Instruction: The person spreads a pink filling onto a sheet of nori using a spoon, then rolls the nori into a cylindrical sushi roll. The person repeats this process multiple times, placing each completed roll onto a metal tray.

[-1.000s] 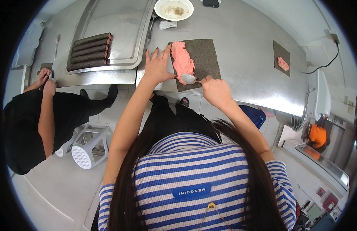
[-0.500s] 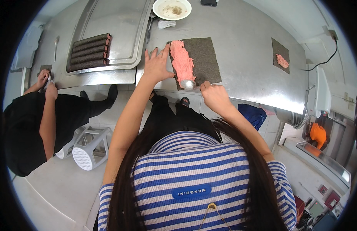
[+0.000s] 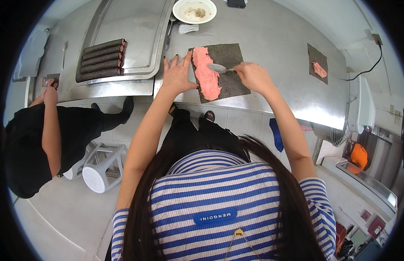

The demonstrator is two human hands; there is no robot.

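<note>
In the head view, the left hand lies with its fingers spread apart at the left edge of a dark seaweed sheet on the steel counter. The right hand is clamped on the handle of a spoon, its bowl by a strip of pink paste on the sheet; whether they touch is hard to tell. The striped shirt bears a blue badge with pale, upside-down lettering.

Food-preparation kitchen; steel worktable, pink paste on a dark sheet, tray of rolls.
</note>
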